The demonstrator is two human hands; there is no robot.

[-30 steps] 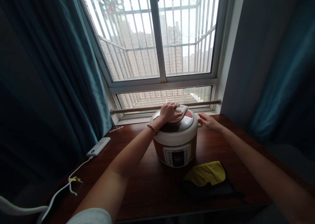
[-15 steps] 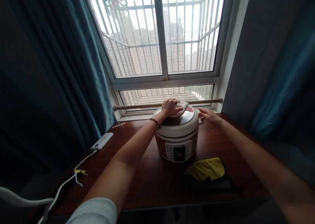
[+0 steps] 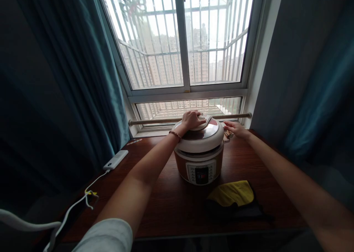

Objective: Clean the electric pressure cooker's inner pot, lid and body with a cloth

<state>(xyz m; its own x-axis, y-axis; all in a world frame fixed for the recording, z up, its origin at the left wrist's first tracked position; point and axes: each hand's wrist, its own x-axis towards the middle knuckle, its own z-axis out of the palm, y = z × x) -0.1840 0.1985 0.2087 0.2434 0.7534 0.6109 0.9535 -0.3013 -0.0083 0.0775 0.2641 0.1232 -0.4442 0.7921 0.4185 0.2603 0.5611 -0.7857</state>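
A brown and white electric pressure cooker (image 3: 181, 167) stands upright on the dark wooden table, its control panel facing me. Its round lid (image 3: 200, 145) sits slightly raised and tilted, with a dark gap along the front and right. My left hand (image 3: 190, 120) is closed over the white handle on top of the lid. At the cooker's right side, my right hand (image 3: 236, 129) has its fingers closed on the lid's side grip, just above the body's side handle (image 3: 228, 136). The fingertips are partly hidden there.
A folded yellow and dark cloth (image 3: 235, 194) lies in front of the cooker on the table (image 3: 163, 204). On the left are a white power strip (image 3: 117, 159) and its white cable (image 3: 73, 206). A metal rail (image 3: 155, 121) crosses the window behind, beside blue curtains (image 3: 91, 78).
The lid has come up slightly from the cooker body, opening a dark gap at the front right. Both hands stay at the same places on it. The view has shifted a little.
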